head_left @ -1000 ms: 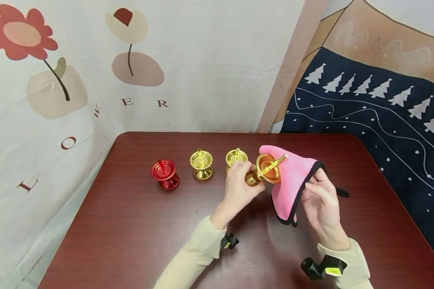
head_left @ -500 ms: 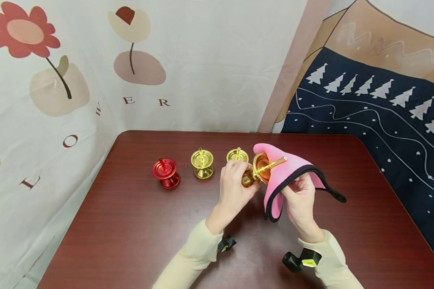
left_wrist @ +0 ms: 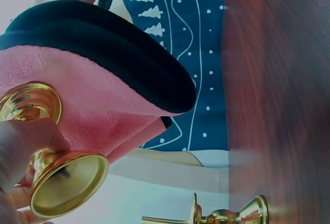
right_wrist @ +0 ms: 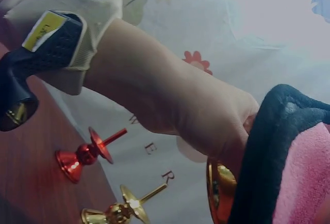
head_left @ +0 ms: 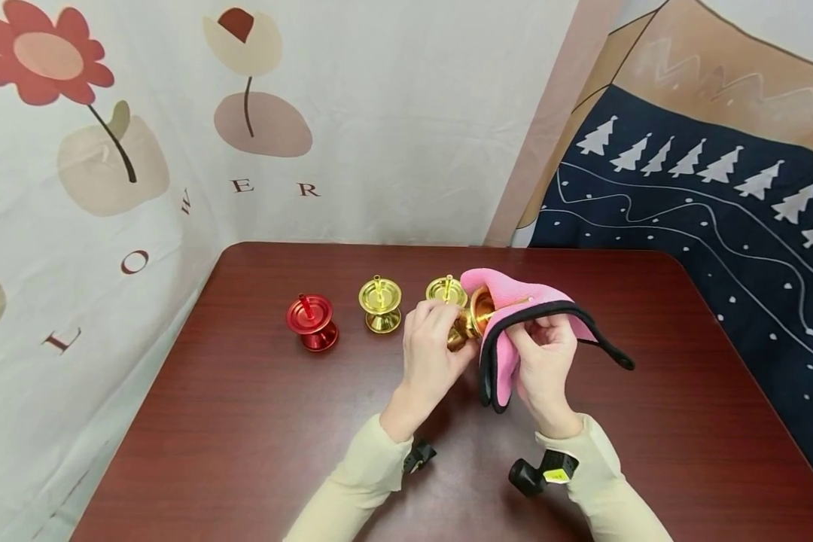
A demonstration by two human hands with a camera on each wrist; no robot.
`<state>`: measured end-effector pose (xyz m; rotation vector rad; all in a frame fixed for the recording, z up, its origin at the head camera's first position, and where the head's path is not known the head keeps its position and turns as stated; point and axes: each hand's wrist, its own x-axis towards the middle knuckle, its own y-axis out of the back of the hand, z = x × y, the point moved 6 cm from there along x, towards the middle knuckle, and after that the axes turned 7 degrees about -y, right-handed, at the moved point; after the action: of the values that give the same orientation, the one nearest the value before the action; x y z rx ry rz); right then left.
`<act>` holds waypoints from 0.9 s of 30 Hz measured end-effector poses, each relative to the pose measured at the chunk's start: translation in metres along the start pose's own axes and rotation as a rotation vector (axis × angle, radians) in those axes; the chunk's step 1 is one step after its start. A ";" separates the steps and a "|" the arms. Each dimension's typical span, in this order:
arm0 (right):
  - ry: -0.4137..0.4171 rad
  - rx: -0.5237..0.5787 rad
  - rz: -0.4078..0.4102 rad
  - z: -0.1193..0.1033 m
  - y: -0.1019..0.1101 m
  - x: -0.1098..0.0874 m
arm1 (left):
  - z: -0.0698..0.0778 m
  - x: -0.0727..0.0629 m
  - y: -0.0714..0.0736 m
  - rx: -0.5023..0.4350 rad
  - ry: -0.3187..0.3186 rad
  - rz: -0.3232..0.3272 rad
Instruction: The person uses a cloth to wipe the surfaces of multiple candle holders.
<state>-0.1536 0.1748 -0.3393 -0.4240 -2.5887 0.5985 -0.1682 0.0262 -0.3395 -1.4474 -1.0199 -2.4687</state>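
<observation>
My left hand (head_left: pixel 425 365) grips a gold candle holder (left_wrist: pixel 69 185) by its waist, tilted sideways above the table. The underside of its round base shows in the left wrist view. My right hand (head_left: pixel 545 369) holds a pink cloth (head_left: pixel 497 283) with a black border, bunched around the far side of the dish and the thin candle tube. In the head view most of that tube is behind the cloth. Some right fingers are hidden under the fabric.
A red candle holder (head_left: pixel 312 320) stands at the left of the dark wooden table (head_left: pixel 244 436). Two more gold ones stand upright behind my hands, a nearer-left one (head_left: pixel 381 301) and one partly covered by my left hand (head_left: pixel 445 289). Printed curtains (head_left: pixel 393 120) hang behind.
My right hand has moved left with the cloth, folding it over the dish and tube of the candle holder. My left hand has shifted slightly left, still holding the candle holder.
</observation>
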 end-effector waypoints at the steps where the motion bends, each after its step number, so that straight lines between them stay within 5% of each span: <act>1: 0.006 0.005 0.002 -0.001 -0.001 0.001 | 0.000 0.000 0.001 0.000 0.001 0.002; 19: 0.014 0.325 0.069 -0.004 0.003 0.015 | -0.018 0.000 0.016 0.025 0.013 0.054; 27: -0.071 0.251 0.045 0.013 -0.003 0.009 | -0.022 0.003 0.022 0.028 0.029 0.092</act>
<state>-0.1682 0.1712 -0.3457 -0.3838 -2.5310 0.9569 -0.1774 -0.0028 -0.3333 -1.4129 -0.9554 -2.3948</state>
